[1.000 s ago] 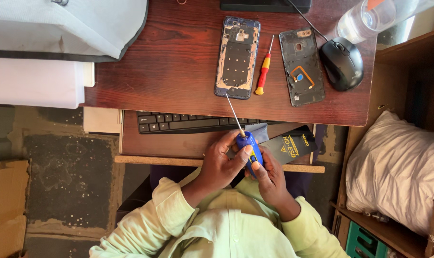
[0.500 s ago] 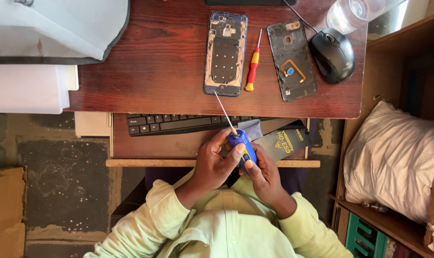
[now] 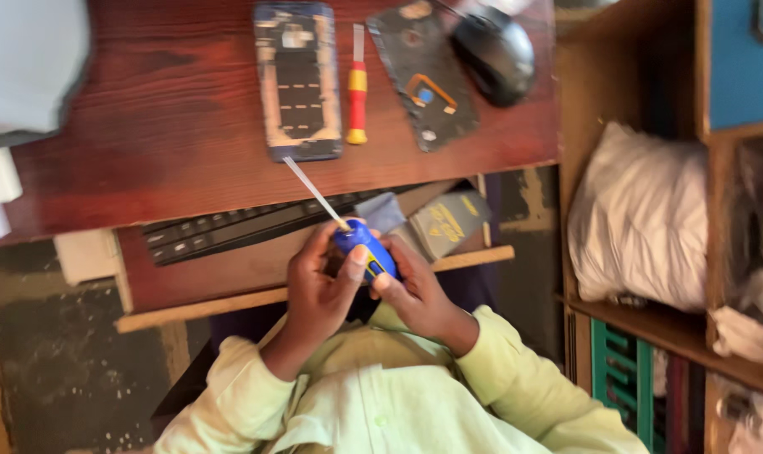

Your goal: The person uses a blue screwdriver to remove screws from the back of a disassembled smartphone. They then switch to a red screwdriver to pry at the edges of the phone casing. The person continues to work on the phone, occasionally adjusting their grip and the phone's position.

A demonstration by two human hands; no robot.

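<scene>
Here both hands meet just below the black keyboard [image 3: 239,229]: the left hand [image 3: 318,290] and right hand [image 3: 417,290] close their fingers round the blue-handled screwdriver with a thin metal shaft [image 3: 360,244], its tip aimed past the keyboard toward the opened phone chassis [image 3: 297,80]. Seemingly readying the tool; next calls for steadying.

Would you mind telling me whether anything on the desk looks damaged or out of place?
The phone lies opened, its insides bare, with its back cover set apart beside a small screwdriver. Nothing looks spilled.
</scene>
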